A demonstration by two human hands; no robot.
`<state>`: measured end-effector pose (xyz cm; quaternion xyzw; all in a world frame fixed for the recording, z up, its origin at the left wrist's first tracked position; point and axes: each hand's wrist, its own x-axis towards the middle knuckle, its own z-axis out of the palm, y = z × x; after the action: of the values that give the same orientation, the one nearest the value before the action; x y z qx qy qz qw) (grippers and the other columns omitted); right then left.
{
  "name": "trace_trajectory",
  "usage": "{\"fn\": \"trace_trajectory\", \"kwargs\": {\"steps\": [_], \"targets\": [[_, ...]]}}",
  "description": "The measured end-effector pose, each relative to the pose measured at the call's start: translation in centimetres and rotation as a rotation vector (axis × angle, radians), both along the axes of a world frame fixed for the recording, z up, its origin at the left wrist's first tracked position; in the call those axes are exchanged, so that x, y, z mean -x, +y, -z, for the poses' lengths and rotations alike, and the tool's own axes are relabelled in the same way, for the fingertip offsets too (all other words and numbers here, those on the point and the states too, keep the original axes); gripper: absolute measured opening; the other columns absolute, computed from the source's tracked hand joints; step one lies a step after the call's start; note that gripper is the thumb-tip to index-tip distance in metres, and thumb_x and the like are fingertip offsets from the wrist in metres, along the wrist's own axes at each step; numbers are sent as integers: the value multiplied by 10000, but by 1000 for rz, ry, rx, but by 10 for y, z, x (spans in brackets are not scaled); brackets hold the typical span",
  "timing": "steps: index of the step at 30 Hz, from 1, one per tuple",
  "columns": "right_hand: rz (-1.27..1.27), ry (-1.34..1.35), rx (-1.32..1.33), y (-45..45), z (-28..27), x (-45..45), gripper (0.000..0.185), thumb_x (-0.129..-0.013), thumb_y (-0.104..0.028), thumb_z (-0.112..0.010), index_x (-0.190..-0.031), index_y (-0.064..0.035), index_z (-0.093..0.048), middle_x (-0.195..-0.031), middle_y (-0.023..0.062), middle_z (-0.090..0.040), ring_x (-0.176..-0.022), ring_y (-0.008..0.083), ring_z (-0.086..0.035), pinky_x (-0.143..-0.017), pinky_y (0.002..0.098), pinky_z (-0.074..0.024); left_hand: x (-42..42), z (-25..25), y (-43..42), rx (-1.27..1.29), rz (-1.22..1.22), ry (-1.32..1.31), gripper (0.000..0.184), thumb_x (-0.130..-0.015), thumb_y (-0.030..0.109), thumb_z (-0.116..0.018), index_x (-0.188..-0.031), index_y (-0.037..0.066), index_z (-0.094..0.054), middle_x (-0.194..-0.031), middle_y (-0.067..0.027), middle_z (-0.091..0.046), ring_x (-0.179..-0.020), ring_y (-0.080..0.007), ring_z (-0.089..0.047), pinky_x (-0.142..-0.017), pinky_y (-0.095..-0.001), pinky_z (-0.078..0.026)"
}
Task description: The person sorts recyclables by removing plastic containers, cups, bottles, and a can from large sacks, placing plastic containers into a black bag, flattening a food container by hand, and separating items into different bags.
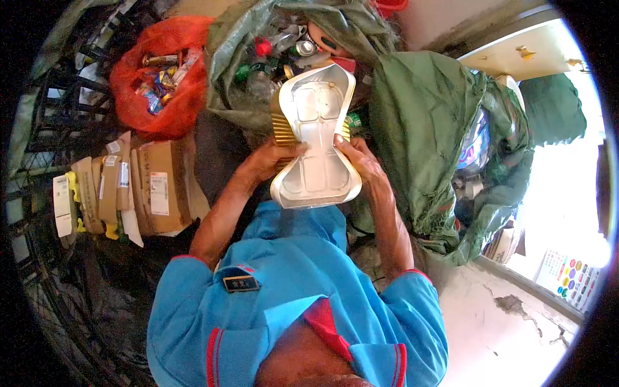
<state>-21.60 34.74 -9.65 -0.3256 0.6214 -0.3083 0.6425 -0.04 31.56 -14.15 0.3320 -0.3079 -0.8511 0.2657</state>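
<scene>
Between my two hands is a foil food tray (316,171), silver inside and gold on its ribbed outer wall. Its long sides are bent inward at the middle, giving it a waisted shape. My left hand (274,160) grips the left side, thumb over the rim and inside. On the opposite side my right hand (362,161) does the same, its thumb pressing at the rim. Fingers of both hands are partly hidden behind the tray. Just beyond it gapes a green woven sack (232,39) with plastic bottles (259,80) and a can (305,48) inside.
At the left, a red bag (129,80) holds small colourful wrappers or cans. Flattened cardboard boxes (161,187) stand below it, near black plastic crates (61,109). Another green sack (419,148) bulges at the right, beside a white ledge with a calendar (567,277).
</scene>
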Motion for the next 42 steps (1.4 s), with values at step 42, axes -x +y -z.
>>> {"fn": "trace_trajectory", "kwargs": {"steps": [42], "targets": [[-77, -163, 173, -38, 41, 17, 381, -772, -194, -721, -1050, 15, -565, -889, 47, -629, -770, 145, -607, -717, 329, -507, -4, -21, -47, 752, -164, -190, 783, -587, 150, -821, -1266, 9, -457, -1258, -81, -519, -1159, -186, -465, -1000, -349, -362]]}}
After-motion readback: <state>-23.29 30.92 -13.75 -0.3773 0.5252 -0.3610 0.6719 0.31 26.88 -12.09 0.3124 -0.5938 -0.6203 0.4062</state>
